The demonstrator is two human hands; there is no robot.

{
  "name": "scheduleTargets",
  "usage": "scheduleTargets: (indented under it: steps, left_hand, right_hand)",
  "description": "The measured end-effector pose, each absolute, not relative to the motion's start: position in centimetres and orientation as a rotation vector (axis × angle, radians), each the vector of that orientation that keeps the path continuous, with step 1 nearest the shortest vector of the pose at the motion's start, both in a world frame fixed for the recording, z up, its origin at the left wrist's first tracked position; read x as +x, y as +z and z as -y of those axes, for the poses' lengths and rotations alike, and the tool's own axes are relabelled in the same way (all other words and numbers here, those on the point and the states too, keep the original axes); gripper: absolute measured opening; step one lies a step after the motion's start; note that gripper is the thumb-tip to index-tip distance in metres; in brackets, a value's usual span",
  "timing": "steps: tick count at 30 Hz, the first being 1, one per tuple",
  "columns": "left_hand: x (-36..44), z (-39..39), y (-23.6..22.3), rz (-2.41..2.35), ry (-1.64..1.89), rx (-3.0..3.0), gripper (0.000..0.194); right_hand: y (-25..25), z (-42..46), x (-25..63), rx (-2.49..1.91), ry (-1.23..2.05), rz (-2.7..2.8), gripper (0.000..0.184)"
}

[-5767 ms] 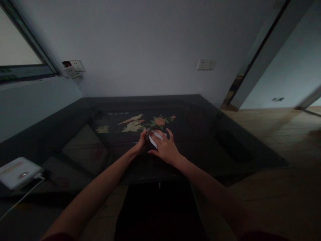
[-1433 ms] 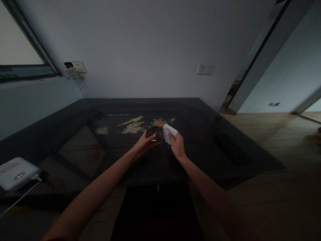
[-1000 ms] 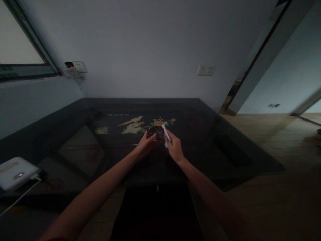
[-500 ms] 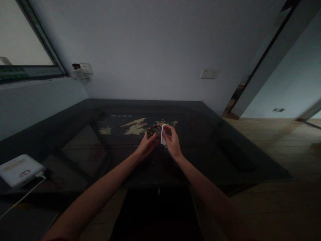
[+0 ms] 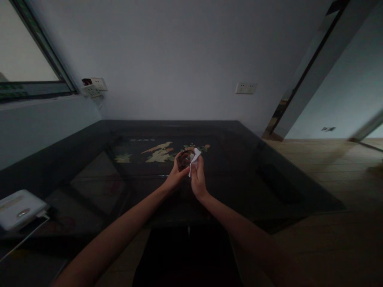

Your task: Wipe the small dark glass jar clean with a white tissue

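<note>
White tissue (image 5: pixel 195 156) sits pinched in right hand (image 5: pixel 198 179), against dark round dish (image 5: pixel 184 159) gripped by left hand (image 5: pixel 174 175); wiping seems under way, amount left unclear.

The table (image 5: pixel 233 163) runs back to the wall (image 5: pixel 179 59). Over its middle, the dish (image 5: pixel 183 160) is between the left hand (image 5: pixel 176 176) and the right hand (image 5: pixel 198 181), with the cloth (image 5: pixel 194 159) between dish and right hand. Left of the dish and slightly behind is the bird picture (image 5: pixel 158 153). The box (image 5: pixel 20 209) is on the far left, its cord (image 5: pixel 24 241) running toward the front. Behind, sockets (image 5: pixel 246 88) are on the wall; the floor (image 5: pixel 329 167) extends to the right.
</note>
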State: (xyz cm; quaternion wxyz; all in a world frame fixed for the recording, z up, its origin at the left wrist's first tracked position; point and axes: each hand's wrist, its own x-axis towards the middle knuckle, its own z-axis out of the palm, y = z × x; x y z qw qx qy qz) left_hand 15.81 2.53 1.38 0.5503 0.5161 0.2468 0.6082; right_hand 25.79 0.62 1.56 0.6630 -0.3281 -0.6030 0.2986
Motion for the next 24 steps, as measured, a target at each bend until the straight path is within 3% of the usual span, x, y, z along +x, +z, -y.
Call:
scheduleTargets:
  steps: [5, 16, 24]
  left_hand:
    - [15.3, -2.0, 2.0, -0.657, 1.408, 1.438, 0.075]
    - [15.2, -1.8, 2.9, -0.700, 1.398, 1.463, 0.081]
    - [15.0, -2.5, 2.6, -0.849, 1.513, 1.243, 0.057]
  right_hand:
    - [1.9, -0.7, 26.1, -0.757, 0.636, 1.320, 0.049]
    - [1.4, -3.3, 27.2, -0.900, 0.888, 1.137, 0.062]
    - [1.0, -1.7, 25.9, -0.823, 0.756, 1.403, 0.072]
